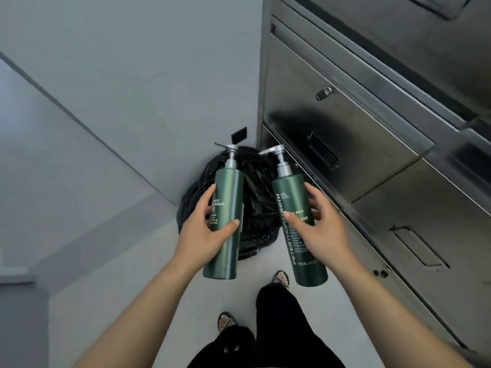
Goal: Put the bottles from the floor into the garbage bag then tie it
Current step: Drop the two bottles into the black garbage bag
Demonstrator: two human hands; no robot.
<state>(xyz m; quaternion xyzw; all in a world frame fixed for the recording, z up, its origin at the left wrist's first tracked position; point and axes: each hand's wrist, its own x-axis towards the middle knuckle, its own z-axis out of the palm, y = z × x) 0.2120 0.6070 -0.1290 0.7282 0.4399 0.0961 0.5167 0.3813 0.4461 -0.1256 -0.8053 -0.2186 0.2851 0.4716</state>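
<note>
My left hand (204,232) grips a tall dark green pump bottle (225,197) around its middle, held upright. My right hand (318,229) holds a second green pump bottle (292,197) with white lettering, tilted slightly to the right. Both have silver pump heads pointing left. Between and beyond the two bottles, a black garbage bag (259,192) sits crumpled on the floor in the corner where the wall meets a metal cabinet. The bottles partly hide the bag, and I cannot tell whether its mouth is open.
A stainless steel cabinet (372,144) with locked drawers runs along the right side. Grey walls (132,88) close the corner on the left and behind the bag. My feet in patterned sandals (280,278) and black trousers stand on the pale floor (148,274).
</note>
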